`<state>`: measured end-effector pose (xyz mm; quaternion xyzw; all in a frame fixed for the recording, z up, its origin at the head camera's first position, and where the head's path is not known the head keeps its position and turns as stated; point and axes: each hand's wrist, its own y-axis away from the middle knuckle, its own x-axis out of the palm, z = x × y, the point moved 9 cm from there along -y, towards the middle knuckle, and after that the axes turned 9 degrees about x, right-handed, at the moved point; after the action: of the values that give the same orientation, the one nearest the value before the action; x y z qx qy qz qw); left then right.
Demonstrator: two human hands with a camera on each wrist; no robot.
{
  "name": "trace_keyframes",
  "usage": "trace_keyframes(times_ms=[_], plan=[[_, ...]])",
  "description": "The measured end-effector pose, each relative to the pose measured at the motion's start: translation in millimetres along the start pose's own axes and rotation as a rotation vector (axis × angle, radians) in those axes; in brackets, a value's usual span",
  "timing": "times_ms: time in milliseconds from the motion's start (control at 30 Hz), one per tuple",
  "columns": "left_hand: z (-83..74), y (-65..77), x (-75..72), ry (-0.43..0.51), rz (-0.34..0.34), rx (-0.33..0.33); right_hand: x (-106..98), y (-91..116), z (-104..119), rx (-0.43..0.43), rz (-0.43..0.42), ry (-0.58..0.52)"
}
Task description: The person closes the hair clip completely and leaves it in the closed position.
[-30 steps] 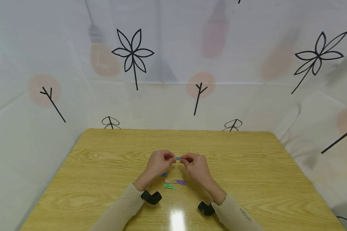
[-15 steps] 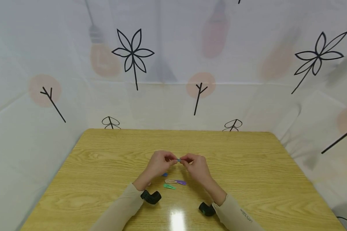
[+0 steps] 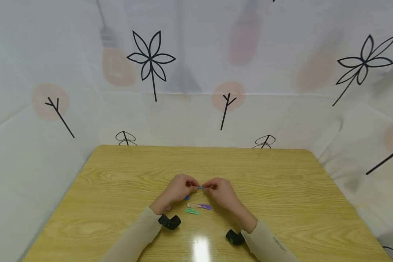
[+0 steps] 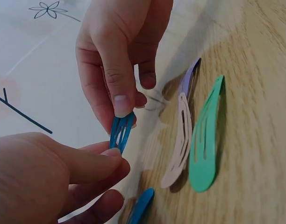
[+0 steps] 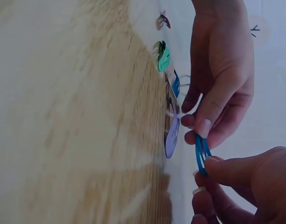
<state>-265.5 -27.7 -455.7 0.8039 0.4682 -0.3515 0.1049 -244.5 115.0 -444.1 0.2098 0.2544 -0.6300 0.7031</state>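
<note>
A blue snap hair clip (image 3: 201, 187) is held in the air between both hands, its slotted body showing in the left wrist view. My left hand (image 3: 180, 189) pinches one end between thumb and fingertips, while my right hand (image 3: 223, 192) pinches the other. Below on the table, a peach hair clip (image 4: 180, 144) and a purple hair clip (image 5: 171, 137) meet end to end. Beside them lies a green hair clip (image 4: 204, 149). Another blue hair clip (image 4: 141, 206) is near my left hand, partly hidden in the head view.
A pink hair clip (image 3: 168, 208) lies by the left forearm, mostly covered by it. The wooden table (image 3: 265, 174) reaches back to a white patterned cloth (image 3: 190, 120). A black wrist device (image 3: 169, 222) sits at the left cuff, another black device (image 3: 234, 237) at the right.
Both hands have come slightly down in the head view, toward the loose clips, still holding the blue hair clip between them. The clips on the table stay where they were.
</note>
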Motion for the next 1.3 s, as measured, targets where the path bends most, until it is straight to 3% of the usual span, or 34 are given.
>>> trace_keyframes(times_ms=[633,1300], plan=[[1.3,5.3,7.7,-0.032,0.068,-0.040,9.5,4.2,-9.6,0.053,0.073,0.036],[2.8,9.9,0.6,-0.017,0.025,-0.033,0.9,4.9,-11.8,0.056,0.032,-0.032]])
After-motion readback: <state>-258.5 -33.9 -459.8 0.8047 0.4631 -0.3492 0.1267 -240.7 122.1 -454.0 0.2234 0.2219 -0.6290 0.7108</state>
